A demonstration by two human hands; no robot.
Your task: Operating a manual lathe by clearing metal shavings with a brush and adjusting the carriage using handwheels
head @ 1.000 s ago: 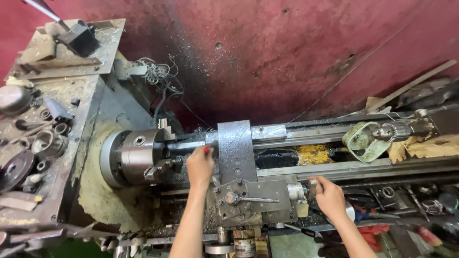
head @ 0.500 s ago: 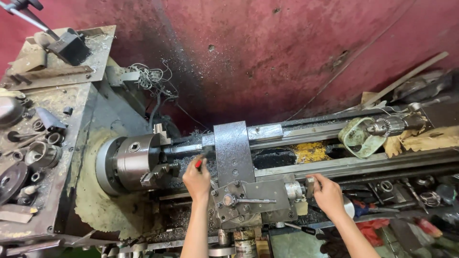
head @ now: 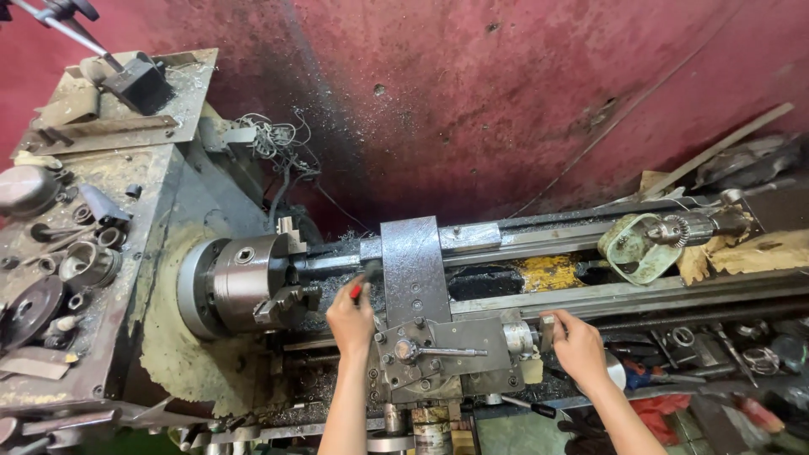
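Beside the chuck (head: 244, 291), the left hand (head: 350, 318) pinches a small brush (head: 364, 282). Right hand (head: 580, 345) grips a handle (head: 548, 329), fingers curled.

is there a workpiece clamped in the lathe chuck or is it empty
Loaded: a dark metal bar runs out from the jaws of the round steel chuck towards the grey carriage.

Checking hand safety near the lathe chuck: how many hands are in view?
2. The left hand holds a red-handled tool beside the chuck; the right hand rests at the carriage, by its handwheel.
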